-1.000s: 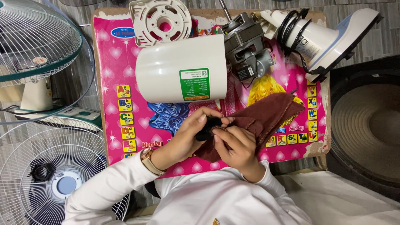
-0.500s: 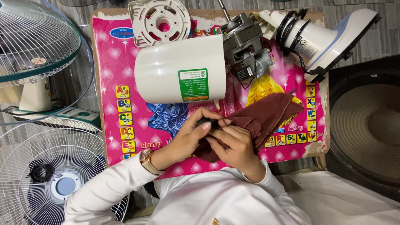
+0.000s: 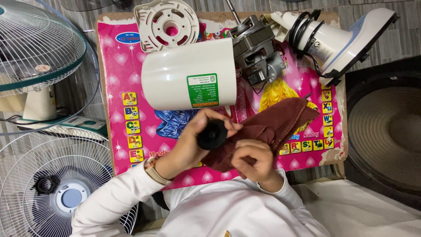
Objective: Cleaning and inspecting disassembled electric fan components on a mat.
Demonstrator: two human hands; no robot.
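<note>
- Grip of left hand point(image 3: 190, 145): fingers curled shut around a black knob point(image 3: 212, 134), a small round part, held in the air just over the near edge of the pink mat point(image 3: 115, 70).
- Right hand point(image 3: 253, 160) just beside it, fingertips pressed together in a pinch on a fold of the maroon cloth point(image 3: 280, 120), with that fold drawn up against the knob.
- Rest of the cloth trailing away over the mat toward its right side.
- Behind the hands, lying on the mat: a white cylinder housing point(image 3: 175, 81) with a green label, a bare grey motor point(image 3: 255, 55) touching its right end, a white round plate point(image 3: 166, 24) with holes, and a white-and-blue fan base point(image 3: 346, 41) wrapped in black cord.
- Left of the mat, two wire fan guards point(image 3: 52, 184); right of it, a dark round cone point(image 3: 386, 131).
- Likely risk: knob slipping out of the curled fingers under a hard rub, since little of it shows beyond the grip; a drop would probably end off the mat's edge, in the lap or on the floor.
- Second risk: loose cloth end dragging against the motor or snagging on its wiring if pulled sharply.
- Third risk: housing rolling if nudged, being round and, as far as can be seen, unchocked.
</note>
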